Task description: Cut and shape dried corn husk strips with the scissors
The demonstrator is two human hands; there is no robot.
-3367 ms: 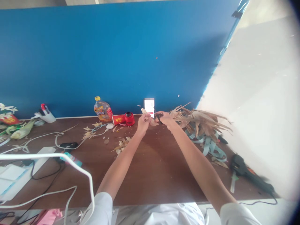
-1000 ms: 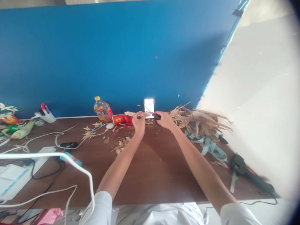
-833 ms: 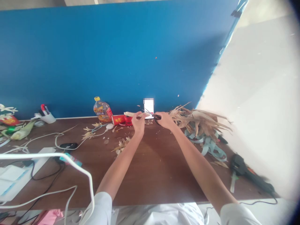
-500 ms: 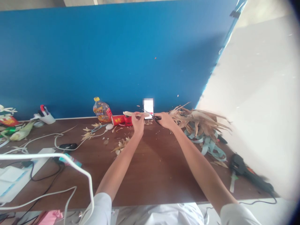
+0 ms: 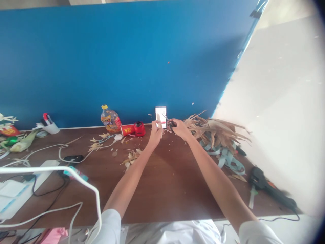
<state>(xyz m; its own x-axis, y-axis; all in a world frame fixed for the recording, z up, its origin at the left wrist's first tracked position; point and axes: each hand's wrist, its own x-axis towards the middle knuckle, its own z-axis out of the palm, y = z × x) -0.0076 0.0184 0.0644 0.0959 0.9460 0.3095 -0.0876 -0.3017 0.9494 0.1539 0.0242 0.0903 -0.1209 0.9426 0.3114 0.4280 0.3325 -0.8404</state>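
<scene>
Here's the left hand (image 5: pixel 155 133), closed around a pale, narrow strip of dried corn husk (image 5: pixel 159 121) standing upright, and the right hand (image 5: pixel 179 128) gripping black-handled steel scissors (image 5: pixel 171 124) just beside it. The blades may be touching the strip, too small to say! A shaggy heap of tan dried husks (image 5: pixel 215 130) lies to the right on the brown wooden table (image 5: pixel 172 183).

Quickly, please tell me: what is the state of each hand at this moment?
Left hand: closed, holding a pale dried husk strip.
Right hand: closed, holding black-handled scissors.
</scene>
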